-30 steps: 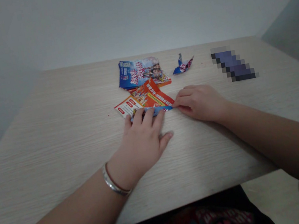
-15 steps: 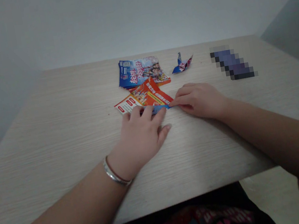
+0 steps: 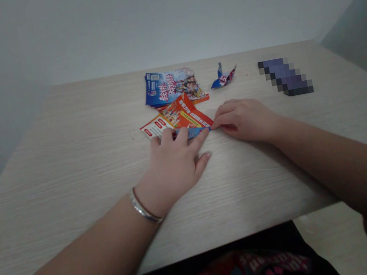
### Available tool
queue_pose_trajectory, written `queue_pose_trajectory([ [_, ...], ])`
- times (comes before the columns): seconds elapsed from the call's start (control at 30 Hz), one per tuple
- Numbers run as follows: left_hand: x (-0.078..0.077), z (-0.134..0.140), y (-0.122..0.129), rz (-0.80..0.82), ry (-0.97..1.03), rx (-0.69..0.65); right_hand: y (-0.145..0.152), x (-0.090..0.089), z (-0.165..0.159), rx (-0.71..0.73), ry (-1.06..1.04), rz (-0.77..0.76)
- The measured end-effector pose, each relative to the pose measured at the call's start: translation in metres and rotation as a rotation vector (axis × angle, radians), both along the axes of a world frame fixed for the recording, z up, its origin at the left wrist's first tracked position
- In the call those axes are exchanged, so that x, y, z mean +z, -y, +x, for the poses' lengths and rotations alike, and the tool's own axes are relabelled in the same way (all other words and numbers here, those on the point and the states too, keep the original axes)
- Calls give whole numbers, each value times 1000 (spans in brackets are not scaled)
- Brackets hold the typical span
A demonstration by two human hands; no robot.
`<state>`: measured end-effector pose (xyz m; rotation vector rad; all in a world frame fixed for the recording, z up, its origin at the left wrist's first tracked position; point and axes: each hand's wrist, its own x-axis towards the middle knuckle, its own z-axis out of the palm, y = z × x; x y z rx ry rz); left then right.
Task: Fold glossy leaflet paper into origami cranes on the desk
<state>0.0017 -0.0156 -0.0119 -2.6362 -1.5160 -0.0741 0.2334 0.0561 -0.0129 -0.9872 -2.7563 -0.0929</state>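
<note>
An orange printed leaflet (image 3: 191, 116) lies on the table, a narrow blue strip folded up along its near edge. My left hand (image 3: 175, 160) rests over that near edge with its fingers spread, the index fingertip pressing the blue strip close to the right corner. That right corner is pinched between the fingers of my right hand (image 3: 246, 119); the thumb is partly hidden. A white panel with red labels (image 3: 158, 125) shows at the leaflet's left, partly under my left fingers.
Behind the leaflet lies a stack of blue printed leaflets (image 3: 167, 88). A folded paper bird (image 3: 224, 78) stands to the right of the stack. Farther right is a dark, pixelated flat object (image 3: 284, 77). The pale wooden table (image 3: 64, 144) meets a wall at the back.
My left index fingertip has slid a little to the right along the blue folded strip, up to the corner. My right hand keeps its pinch there.
</note>
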Motion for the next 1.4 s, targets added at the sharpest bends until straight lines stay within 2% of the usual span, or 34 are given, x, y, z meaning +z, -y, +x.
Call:
queue_pose_trajectory([
  [0.57,0,1,1,5,-17,19,-8,14,15,1,63,-43],
  [0.67,0,1,2,4,-17,19,-8,15,18,-59,70,-21],
  [0.77,0,2,2,1,-19,19,-6,11,15,-118,-36,-2],
  [0.83,0,2,2,7,-18,18,-3,8,10,-64,-99,-12],
  [0.93,-1,2,1,19,-17,13,0,2,3,31,-87,-12],
  [1.27,0,-3,-1,-10,-66,-20,-5,2,6,182,20,18],
  [1.4,-2,-3,-1,-3,-49,-19,-2,1,4,186,24,14],
])
